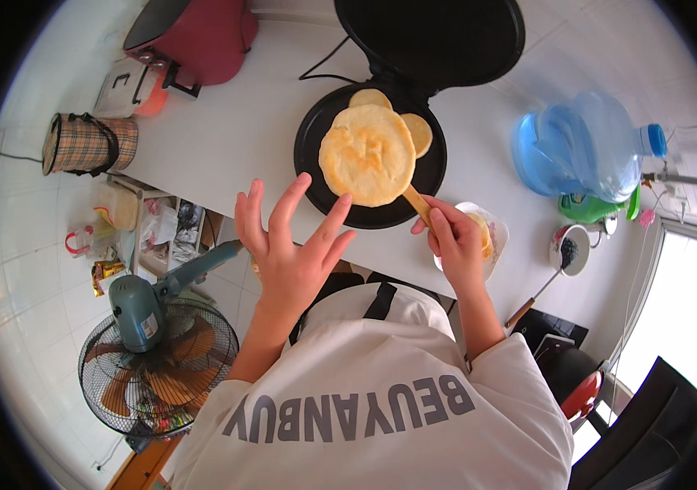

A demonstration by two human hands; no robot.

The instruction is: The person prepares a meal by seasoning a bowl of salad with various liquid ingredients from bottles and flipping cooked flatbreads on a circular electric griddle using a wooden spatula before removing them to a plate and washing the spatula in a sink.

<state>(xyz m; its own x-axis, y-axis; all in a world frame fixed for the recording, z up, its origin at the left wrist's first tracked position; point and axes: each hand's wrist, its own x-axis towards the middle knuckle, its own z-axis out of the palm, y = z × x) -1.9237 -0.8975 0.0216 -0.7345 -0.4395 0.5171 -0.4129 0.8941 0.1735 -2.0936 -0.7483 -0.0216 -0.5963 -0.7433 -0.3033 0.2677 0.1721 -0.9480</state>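
A large browned flatbread lies over the black electric griddle's lower plate; whether it rests there or is raised cannot be told. Two smaller pale rounds, one at the back and one at the right, show from beneath its edge. My right hand grips a wooden spatula, whose far end is hidden under the flatbread. My left hand has its fingers spread, one fingertip at the flatbread's near edge; contact is unclear. The griddle's lid is raised.
Right of the griddle, a plate holds browned food, partly behind my right hand. Farther right are a large blue water bottle and a white pot with a ladle. A red appliance stands back left; a fan is at lower left.
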